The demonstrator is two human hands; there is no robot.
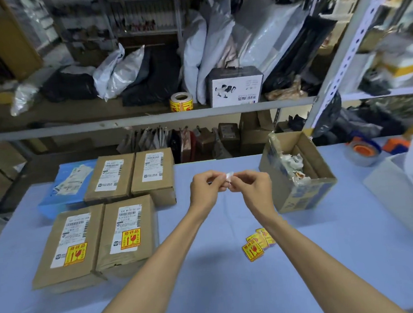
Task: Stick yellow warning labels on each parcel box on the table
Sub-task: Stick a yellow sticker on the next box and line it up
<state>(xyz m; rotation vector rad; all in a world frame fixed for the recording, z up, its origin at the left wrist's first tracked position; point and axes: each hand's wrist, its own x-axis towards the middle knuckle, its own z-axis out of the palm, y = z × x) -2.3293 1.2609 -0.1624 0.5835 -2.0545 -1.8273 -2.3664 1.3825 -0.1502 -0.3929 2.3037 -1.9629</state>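
Observation:
Several brown parcel boxes lie at the table's left. The two near ones [67, 249] [128, 235] each carry a yellow warning label. The two far ones [110, 177] [152, 172] show only white shipping labels. My left hand [206, 189] and my right hand [250, 187] are raised above the table's middle and together pinch a small white-backed label piece [229, 176]. Loose yellow labels [256, 243] lie on the blue table [210, 290] under my right forearm.
An open cardboard box [308, 198] with crumpled backing scraps stands at the right. A roll of yellow labels [181, 101] sits on the shelf behind. A blue mailer [66, 188] lies at the far left, tape dispensers [363, 149] and a white bin [398, 191] at the far right.

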